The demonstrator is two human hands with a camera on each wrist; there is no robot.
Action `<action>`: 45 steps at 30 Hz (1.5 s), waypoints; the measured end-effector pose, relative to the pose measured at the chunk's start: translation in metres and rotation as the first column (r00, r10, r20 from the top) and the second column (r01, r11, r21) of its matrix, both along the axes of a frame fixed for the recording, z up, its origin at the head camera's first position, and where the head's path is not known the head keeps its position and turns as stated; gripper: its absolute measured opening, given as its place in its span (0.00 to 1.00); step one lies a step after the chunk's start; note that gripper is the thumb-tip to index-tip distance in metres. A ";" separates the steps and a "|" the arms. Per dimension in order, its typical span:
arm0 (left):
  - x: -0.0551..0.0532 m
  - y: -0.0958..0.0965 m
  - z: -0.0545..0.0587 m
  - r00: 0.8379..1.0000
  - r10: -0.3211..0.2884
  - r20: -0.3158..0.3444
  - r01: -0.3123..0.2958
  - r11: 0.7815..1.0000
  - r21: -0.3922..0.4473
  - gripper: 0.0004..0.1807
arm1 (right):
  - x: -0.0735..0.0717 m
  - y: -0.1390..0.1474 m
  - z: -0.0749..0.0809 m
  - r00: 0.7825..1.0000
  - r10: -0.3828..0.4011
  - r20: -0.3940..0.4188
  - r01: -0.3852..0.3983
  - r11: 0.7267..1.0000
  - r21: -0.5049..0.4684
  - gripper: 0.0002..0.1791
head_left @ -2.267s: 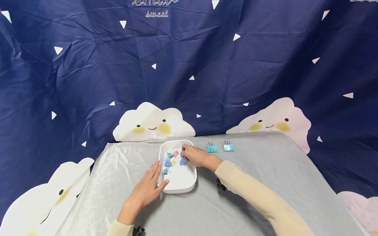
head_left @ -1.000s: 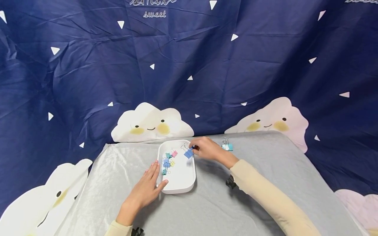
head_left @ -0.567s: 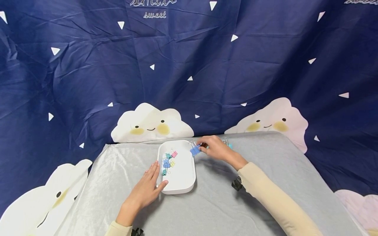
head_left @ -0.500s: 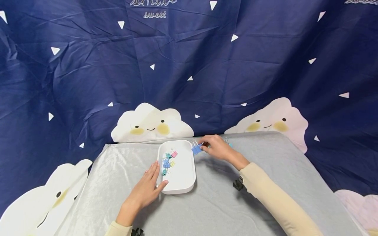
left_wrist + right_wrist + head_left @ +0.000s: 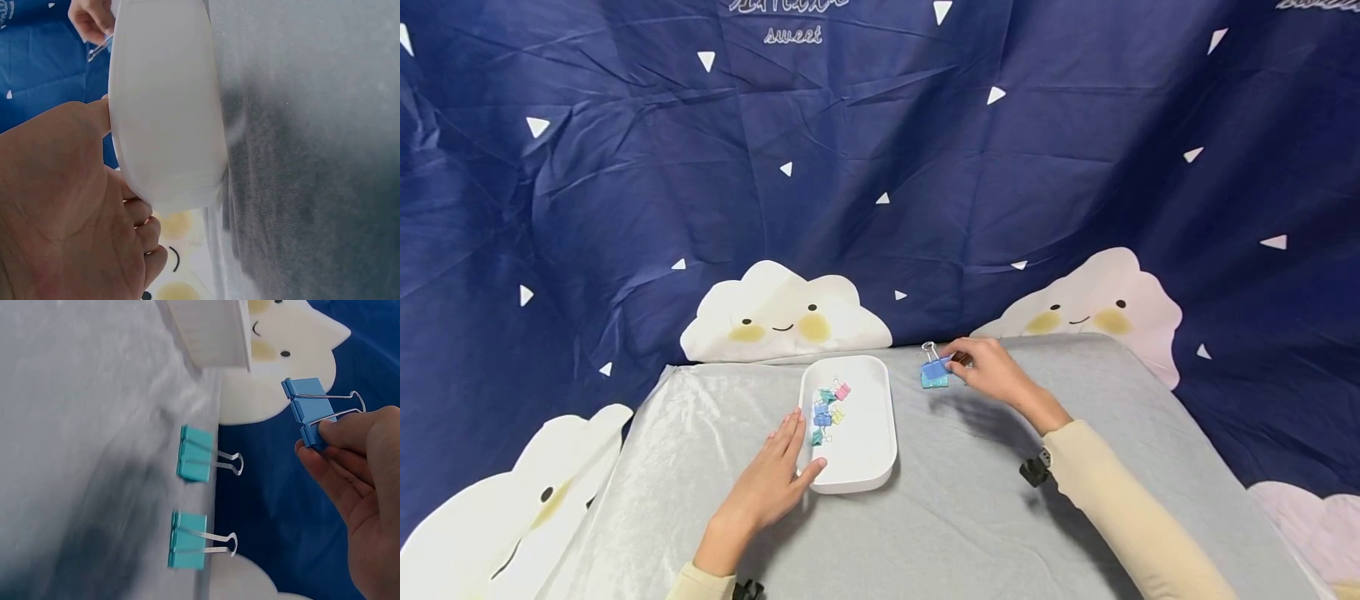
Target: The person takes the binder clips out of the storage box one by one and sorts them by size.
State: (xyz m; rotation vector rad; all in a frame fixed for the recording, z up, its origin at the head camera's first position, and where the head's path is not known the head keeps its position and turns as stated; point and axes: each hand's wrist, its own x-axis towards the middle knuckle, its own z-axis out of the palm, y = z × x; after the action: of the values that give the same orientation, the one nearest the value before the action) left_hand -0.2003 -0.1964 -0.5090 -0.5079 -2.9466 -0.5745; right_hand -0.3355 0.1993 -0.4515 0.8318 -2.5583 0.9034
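Observation:
Between thumb and fingers, my right hand point(image 5: 996, 371) pinches a blue binder clip point(image 5: 936, 367) above the table, right of the white tray point(image 5: 850, 483). The right wrist view shows this blue binder clip point(image 5: 311, 409) held clear of the cloth. Below it, two teal binder clips point(image 5: 195, 454) point(image 5: 189, 540) stand on the table. In the head view the held clip partly covers one of them. My left hand point(image 5: 767, 483) rests on the tray's left rim with fingers straight. Inside the tray's left side lie several small binder clips, among them a pink one point(image 5: 842, 391) and a yellow one point(image 5: 838, 416).
A grey velvet cloth point(image 5: 880, 550) covers the table. Behind its back edge hangs a dark blue curtain point(image 5: 850, 208) with printed clouds and triangles. A black wrist device point(image 5: 1034, 472) sits at the right sleeve.
My right hand took the blue binder clip from inside the tray, lifted it over the right rim and carried it right, in front of a teal clip. The left hand stayed on the tray.

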 end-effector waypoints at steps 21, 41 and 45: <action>0.000 -0.002 0.000 1.000 0.016 0.019 -0.016 1.000 -0.006 0.47 | 0.001 0.061 -0.013 0.988 -0.147 0.048 0.147 0.989 -0.011 0.08; -0.003 -0.001 0.000 1.000 0.006 0.012 -0.005 1.000 -0.016 0.47 | -0.007 0.104 -0.028 0.967 -0.244 0.079 0.244 0.970 0.014 0.11; -0.003 0.000 0.000 1.000 0.005 0.014 -0.005 1.000 -0.013 0.46 | -0.009 0.113 -0.035 0.959 -0.267 0.097 0.267 0.964 0.018 0.11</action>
State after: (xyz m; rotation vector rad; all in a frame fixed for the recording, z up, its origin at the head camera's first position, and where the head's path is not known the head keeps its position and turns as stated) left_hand -0.2029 -0.1968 -0.5090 -0.4998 -2.9656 -0.5615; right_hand -0.3450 0.3121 -0.4861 0.4352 -2.6734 0.8724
